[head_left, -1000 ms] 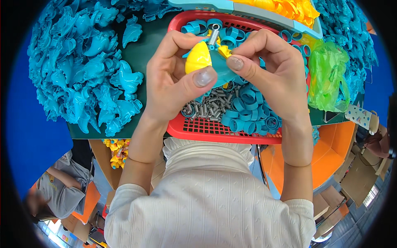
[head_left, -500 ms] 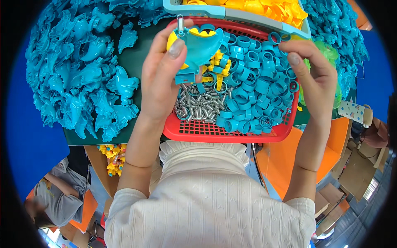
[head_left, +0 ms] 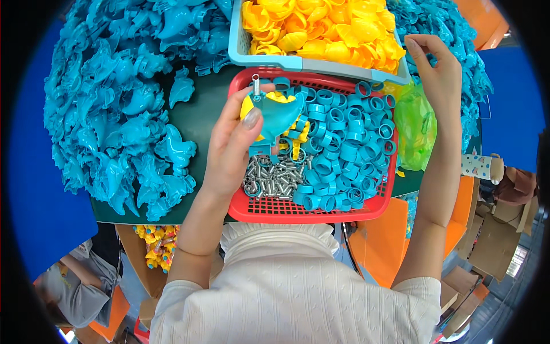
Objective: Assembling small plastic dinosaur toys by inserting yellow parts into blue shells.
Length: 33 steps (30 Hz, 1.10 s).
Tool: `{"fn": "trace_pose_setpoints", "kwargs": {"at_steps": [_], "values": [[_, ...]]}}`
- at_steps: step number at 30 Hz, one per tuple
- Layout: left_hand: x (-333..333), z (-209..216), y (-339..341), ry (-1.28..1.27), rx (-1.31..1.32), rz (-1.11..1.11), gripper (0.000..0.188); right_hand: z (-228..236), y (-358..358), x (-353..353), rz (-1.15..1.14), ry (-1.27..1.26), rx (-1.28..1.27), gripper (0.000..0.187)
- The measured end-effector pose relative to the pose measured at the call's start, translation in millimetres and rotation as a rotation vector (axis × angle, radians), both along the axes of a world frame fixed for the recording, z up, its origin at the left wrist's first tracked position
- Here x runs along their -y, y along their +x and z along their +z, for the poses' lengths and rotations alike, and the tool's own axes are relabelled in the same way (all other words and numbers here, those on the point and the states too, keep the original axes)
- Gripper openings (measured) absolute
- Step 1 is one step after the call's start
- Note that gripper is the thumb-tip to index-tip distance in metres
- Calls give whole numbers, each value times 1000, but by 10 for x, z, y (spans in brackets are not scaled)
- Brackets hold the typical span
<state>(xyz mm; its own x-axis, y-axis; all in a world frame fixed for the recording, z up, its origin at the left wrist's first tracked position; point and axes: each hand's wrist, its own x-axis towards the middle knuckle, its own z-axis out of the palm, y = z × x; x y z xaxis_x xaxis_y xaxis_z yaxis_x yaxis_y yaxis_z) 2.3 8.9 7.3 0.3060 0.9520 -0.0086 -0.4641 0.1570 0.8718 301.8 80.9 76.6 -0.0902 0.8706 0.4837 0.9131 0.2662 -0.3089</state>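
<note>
My left hand (head_left: 234, 137) is closed around a teal and yellow plastic toy shell (head_left: 279, 117), held over the left part of a red basket (head_left: 321, 218). A small metal pin or spring (head_left: 256, 83) stands upright at the shell's top. My right hand (head_left: 440, 71) is raised at the right edge of a light-blue bin (head_left: 321, 65) of yellow shells (head_left: 326, 28). Its thumb and forefinger are bent with a small gap, and I see nothing between them. The basket holds teal rings (head_left: 344, 129), metal pins (head_left: 275, 178) and several yellow pieces (head_left: 298, 137).
Heaps of teal shells lie on the left (head_left: 114, 103) and far right (head_left: 444, 46) of the dark green table (head_left: 209, 97). A green plastic bag (head_left: 415, 126) sits right of the basket. Below left is a box of yellow toys (head_left: 157, 246); a person (head_left: 83, 286) sits beyond it.
My right hand has moved up and away from the basket's right side to the bin's edge. The left hand keeps hold of the shell. The view has shifted, showing more of the bin.
</note>
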Motion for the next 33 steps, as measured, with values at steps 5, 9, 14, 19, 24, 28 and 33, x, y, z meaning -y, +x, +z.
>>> {"fn": "trace_pose_setpoints", "kwargs": {"at_steps": [5, 9, 14, 19, 24, 28, 33], "values": [[-30, 32, 15, 17, -3, -21, 39, 68, 513, -8, -224, 3, -2, 23], [-19, 23, 39, 35, -61, 46, 39, -114, 663, -22, -287, -100, -37, 24], [-41, -11, -3, 23, -58, -1, 39, -198, 825, -239, -299, -287, 24, 25], [-27, 7, 26, 24, -47, -54, 42, -644, 1188, -606, -152, -435, -108, 33], [-26, 8, 18, 21, -56, -42, 42, -846, 1033, -656, -250, -496, -350, 32], [-16, 8, 25, 38, -36, -42, 42, -796, 1110, -601, -242, -412, -207, 30], [-29, -26, 7, 18, -15, -53, 40, -270, 807, -251, -334, -130, -123, 26]]}}
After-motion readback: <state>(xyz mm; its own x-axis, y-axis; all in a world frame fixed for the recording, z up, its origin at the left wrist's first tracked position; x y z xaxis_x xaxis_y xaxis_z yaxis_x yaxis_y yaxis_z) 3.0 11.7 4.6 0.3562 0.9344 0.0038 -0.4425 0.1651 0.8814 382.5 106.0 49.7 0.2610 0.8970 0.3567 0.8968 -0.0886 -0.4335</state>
